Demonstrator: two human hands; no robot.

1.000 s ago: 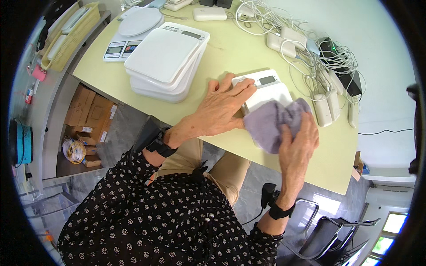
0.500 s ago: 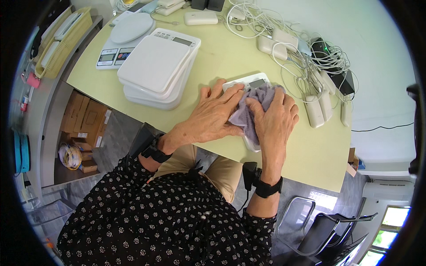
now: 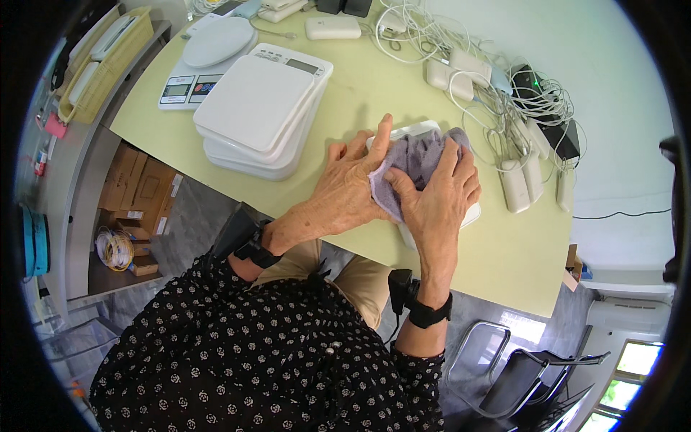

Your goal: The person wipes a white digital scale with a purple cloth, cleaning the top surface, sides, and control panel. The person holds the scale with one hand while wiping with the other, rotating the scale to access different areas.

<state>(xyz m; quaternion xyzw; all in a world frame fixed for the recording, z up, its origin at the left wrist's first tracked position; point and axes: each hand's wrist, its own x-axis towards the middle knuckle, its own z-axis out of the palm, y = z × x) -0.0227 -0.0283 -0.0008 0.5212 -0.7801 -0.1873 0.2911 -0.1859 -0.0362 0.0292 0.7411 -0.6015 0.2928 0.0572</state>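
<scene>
A small white kitchen scale (image 3: 426, 127) lies on the pale green table, mostly hidden beneath a purple-grey cloth (image 3: 417, 155) and my hands. My right hand (image 3: 439, 198) is closed on the bunched cloth and presses it onto the scale's top. Along the scale's left edge, my left hand (image 3: 349, 183) holds it; its index finger is raised beside the cloth, and its thumb is partly covered. Left of my hands sits a stack of white kitchen scales (image 3: 252, 108), with a round-topped scale (image 3: 216, 43) behind it.
White power banks (image 3: 515, 186) and tangled white cables (image 3: 497, 108) line the table's right and far side, around a black power strip (image 3: 565, 137). A yellow basket (image 3: 90, 108) stands on the left shelf. Black chairs (image 3: 515, 381) stand at lower right.
The cloth has spread and shifted over the scale, covering its display. My left index finger has lifted. A lower right corner of the scale now shows past my right hand.
</scene>
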